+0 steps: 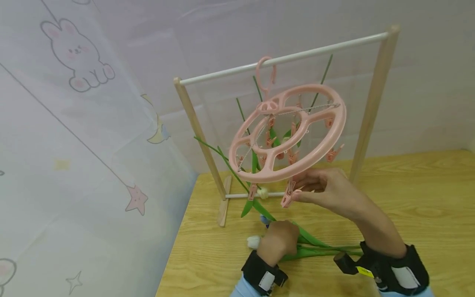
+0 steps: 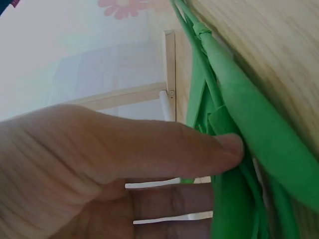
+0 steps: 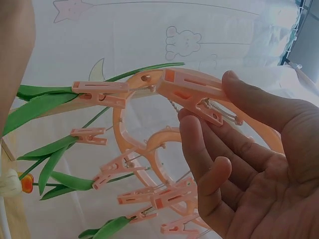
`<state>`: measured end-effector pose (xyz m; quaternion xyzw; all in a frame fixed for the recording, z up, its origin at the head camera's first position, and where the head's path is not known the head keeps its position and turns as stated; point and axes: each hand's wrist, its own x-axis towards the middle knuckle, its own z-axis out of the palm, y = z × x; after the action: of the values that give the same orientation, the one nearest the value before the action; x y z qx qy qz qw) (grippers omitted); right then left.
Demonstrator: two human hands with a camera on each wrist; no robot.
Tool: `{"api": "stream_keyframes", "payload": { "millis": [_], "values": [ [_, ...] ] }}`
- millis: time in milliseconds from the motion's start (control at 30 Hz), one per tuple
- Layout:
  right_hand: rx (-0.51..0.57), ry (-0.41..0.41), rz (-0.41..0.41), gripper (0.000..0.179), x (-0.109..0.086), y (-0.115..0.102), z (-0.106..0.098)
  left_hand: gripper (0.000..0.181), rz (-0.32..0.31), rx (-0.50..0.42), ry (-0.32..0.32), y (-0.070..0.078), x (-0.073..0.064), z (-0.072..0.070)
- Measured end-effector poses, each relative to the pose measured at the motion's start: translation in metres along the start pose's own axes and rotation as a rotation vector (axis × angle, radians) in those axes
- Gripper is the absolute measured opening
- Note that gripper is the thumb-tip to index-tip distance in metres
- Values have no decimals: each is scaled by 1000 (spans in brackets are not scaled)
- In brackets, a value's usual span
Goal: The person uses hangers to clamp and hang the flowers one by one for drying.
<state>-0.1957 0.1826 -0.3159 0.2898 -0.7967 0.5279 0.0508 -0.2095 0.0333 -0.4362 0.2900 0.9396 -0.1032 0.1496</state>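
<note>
A pink round clip hanger [image 1: 319, 156] hangs tilted by its hook from a rack's white top bar. My right hand [image 1: 330, 193] pinches a pink clothespin [image 3: 192, 92] at the hanger's near rim, thumb on one handle and fingertips on the other. Other clothespins [image 3: 102, 93] grip artificial tulips by their green leaves and stems [image 3: 45, 107], heads hanging down. Low over the table, my left hand [image 1: 280, 241] pinches green tulip stems and leaves [image 2: 219, 119] between thumb and fingers. Beside that hand a white tulip head [image 1: 254, 242] and a blue one [image 1: 264, 220] show.
The rack has wooden posts [image 1: 375, 103], a lower white rod [image 1: 235, 196] and a wooden foot [image 1: 223, 208] on the wood-grain table [image 1: 426, 198]. A patterned cloth backdrop [image 1: 92, 173] covers the wall at left and behind. More stems [image 1: 346, 249] lie toward my right forearm.
</note>
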Motion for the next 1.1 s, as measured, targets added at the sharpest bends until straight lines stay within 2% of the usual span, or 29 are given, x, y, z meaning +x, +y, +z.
{"api": "stream_keyframes", "payload": {
  "millis": [167, 333, 500, 733, 967, 1100],
  "values": [
    [-48, 8, 12, 25, 0, 1, 0, 16, 11, -38, 12, -6, -5, -5],
    [-83, 23, 24, 24, -1, 1, -1, 26, 20, -112, -14, -12, -15, -14],
    [-96, 26, 44, 22, -1, 2, -3, 22, 43, -188, -27, -19, -28, -25],
    [-73, 21, 40, 20, -3, 0, -6, 37, 54, -267, 38, -34, -52, -41],
    [-47, 20, 68, 18, -4, -1, -7, 48, 91, -418, 140, -55, -80, -50],
    [-48, 20, 44, 15, -4, 0, -9, 30, 101, -478, 185, -68, -96, -55]
  ]
}}
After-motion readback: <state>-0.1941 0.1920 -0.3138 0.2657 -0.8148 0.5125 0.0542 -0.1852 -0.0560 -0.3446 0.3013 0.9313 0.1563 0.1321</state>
